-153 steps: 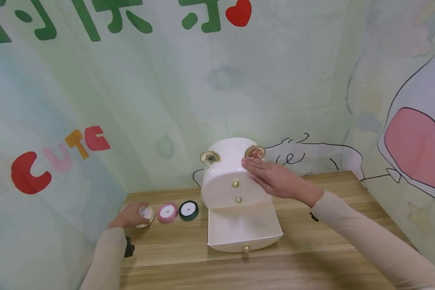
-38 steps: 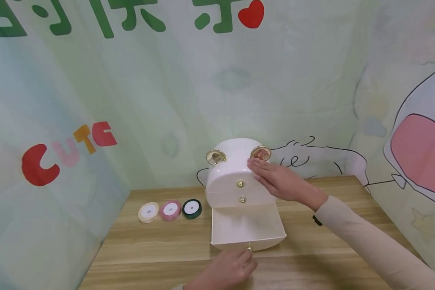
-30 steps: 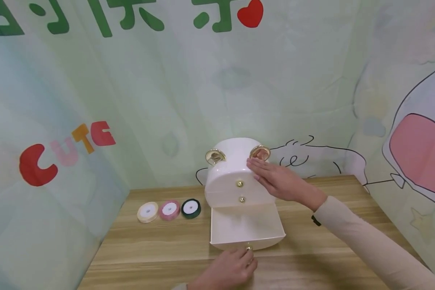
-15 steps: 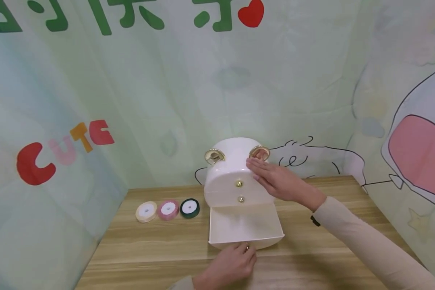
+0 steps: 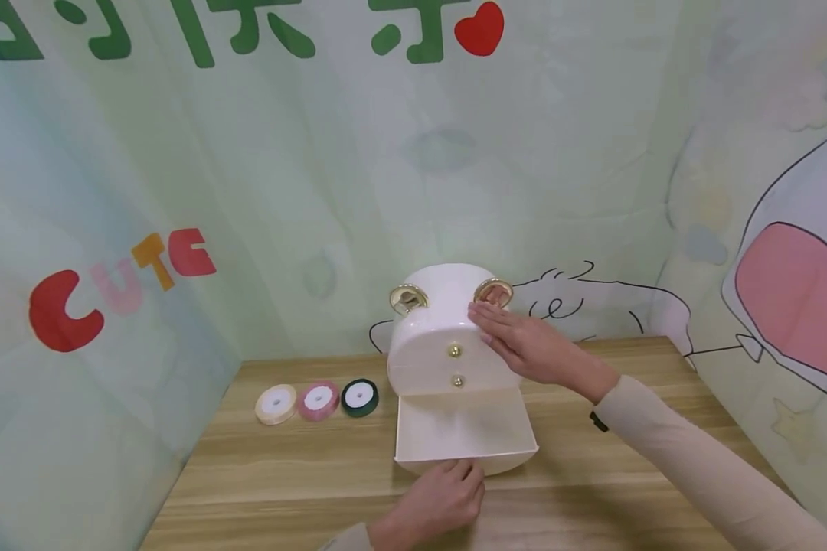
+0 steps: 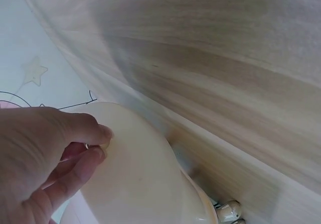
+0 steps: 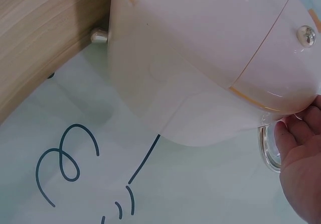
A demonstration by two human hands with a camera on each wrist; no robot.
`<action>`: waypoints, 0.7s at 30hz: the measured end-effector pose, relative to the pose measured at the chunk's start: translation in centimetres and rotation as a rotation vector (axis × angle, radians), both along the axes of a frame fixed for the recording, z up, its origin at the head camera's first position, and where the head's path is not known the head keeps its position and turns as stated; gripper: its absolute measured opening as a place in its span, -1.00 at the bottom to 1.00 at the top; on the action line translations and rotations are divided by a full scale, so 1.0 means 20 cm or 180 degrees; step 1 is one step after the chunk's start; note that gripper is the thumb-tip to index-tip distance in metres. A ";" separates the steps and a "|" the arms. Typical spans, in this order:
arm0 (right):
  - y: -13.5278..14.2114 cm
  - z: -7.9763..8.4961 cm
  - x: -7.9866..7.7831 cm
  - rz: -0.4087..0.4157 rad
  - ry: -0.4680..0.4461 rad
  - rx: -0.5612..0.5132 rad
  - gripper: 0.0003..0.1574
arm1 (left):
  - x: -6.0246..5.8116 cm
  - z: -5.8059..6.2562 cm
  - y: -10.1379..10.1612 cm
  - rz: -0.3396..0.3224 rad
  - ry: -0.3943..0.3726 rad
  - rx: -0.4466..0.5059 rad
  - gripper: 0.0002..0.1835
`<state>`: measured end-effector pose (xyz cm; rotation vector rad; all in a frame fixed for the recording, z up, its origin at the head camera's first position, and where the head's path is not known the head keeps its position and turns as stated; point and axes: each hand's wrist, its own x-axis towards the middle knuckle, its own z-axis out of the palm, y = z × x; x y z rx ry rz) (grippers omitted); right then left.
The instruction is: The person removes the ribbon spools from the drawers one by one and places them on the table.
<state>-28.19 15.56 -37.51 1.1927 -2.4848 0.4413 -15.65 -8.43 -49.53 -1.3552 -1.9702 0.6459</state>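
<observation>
A glossy white storage box [image 5: 430,367] with rounded top and two gold-rimmed ears stands on the table, its bottom drawer [image 5: 465,428] pulled out toward me. In the head view the drawer's inside shows bare and pale. My left hand [image 5: 437,501] is at the drawer front, and in the left wrist view thumb and fingers pinch its small knob [image 6: 104,144], mostly covered. Up on the box's right shoulder, by the right ear [image 5: 494,289], rests my right hand [image 5: 537,348] with fingers straight. The right wrist view shows those fingers [image 7: 288,138] against the box's edge.
Left of the box lie three ribbon rolls in a row: cream [image 5: 276,404], pink [image 5: 318,401] and dark green [image 5: 360,397]. Two gold knobs, an upper knob [image 5: 455,350] and a lower knob [image 5: 458,380], sit on the closed upper drawers. A printed cloth backdrop [image 5: 317,191] encloses the wooden table [image 5: 248,474].
My left hand has let go of the cream ribbon roll and come to the drawer front, lately edging forward until its fingers cover the knob. The right hand stays on the box.
</observation>
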 end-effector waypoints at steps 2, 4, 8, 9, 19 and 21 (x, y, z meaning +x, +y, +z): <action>0.00 0.00 0.00 -0.0010 0.0012 -0.0009 -0.38 | -0.01 0.00 0.00 0.0004 -0.0013 -0.0008 -0.30; 0.00 0.00 0.00 -0.0005 0.0030 -0.0020 -0.38 | -0.01 0.00 0.00 -0.0002 -0.0030 0.0008 -0.46; 0.01 -0.01 0.00 -0.0001 0.0063 -0.0001 -0.38 | -0.02 0.00 -0.01 -0.0015 -0.0085 0.0093 -0.76; 0.01 -0.01 0.00 0.0002 0.0065 -0.0002 -0.38 | -0.02 0.00 0.00 -0.0011 -0.0104 0.0105 -0.80; 0.01 0.00 0.00 -0.0017 0.0057 -0.0016 -0.38 | -0.04 0.03 0.00 0.0068 -0.0164 0.0037 -0.89; 0.01 -0.01 0.00 -0.0024 0.0043 -0.0022 -0.39 | -0.05 0.02 0.01 0.0056 -0.0135 0.0055 -0.89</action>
